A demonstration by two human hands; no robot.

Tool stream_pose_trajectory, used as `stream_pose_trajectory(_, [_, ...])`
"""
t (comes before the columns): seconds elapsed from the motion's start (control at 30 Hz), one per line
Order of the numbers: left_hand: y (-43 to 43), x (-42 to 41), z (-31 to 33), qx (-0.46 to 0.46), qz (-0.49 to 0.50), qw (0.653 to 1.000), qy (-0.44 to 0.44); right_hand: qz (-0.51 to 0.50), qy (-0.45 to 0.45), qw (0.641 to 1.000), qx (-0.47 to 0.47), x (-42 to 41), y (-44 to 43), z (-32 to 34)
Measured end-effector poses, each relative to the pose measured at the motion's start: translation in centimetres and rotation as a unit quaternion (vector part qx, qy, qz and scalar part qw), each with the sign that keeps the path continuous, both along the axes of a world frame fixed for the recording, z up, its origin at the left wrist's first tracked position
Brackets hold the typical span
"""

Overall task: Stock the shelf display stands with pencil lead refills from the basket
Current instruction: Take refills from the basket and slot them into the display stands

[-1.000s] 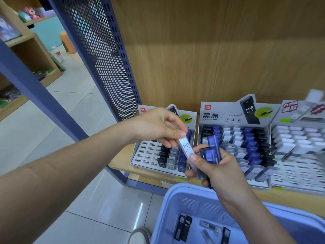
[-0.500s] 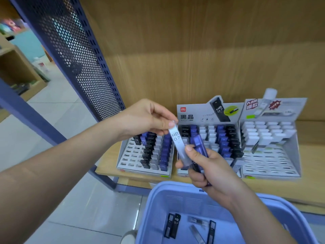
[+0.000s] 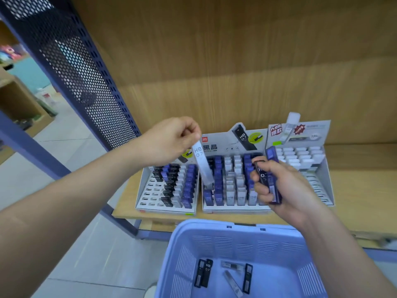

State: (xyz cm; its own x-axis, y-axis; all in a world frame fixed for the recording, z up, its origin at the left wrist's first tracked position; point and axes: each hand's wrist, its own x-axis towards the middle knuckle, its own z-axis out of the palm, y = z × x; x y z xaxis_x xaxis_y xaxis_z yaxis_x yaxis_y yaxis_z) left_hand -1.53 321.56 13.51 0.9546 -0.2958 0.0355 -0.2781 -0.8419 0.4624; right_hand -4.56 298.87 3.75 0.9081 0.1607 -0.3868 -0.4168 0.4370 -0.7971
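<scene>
Now refill apart from right hand

One head-worn wide-angle view looks forward and down, close over shelf and basket.

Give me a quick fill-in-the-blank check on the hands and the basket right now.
The left hand pinches a clear refill case by its ____ end.
Its lower end meets the ____ display stand of three.
Loose refills lie in the blue ____, while the right hand grips dark cases.
Missing: top; middle; basket.
</scene>
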Motion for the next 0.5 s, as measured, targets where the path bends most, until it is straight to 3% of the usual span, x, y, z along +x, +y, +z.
stream_pose_trajectory(0.1, [0.5,-0.8,-0.6,0.068,-0.007,0.997,-0.020,-0.025,-0.002,0.999,0.025,-0.1,-1.5,0.4])
stream_pose_trajectory(0.3, [0.9,-1.6,-3.8,0.088,0.022,0.994,-0.059,-0.046,0.006,0.999,0.013,-1.4,-1.6,0.2])
stream_pose_trajectory(0.5, [0.5,-0.2,-7.1,0.153,0.001,0.987,-0.040,-0.029,-0.004,1.000,-0.004,-1.5,-1.4,-0.4])
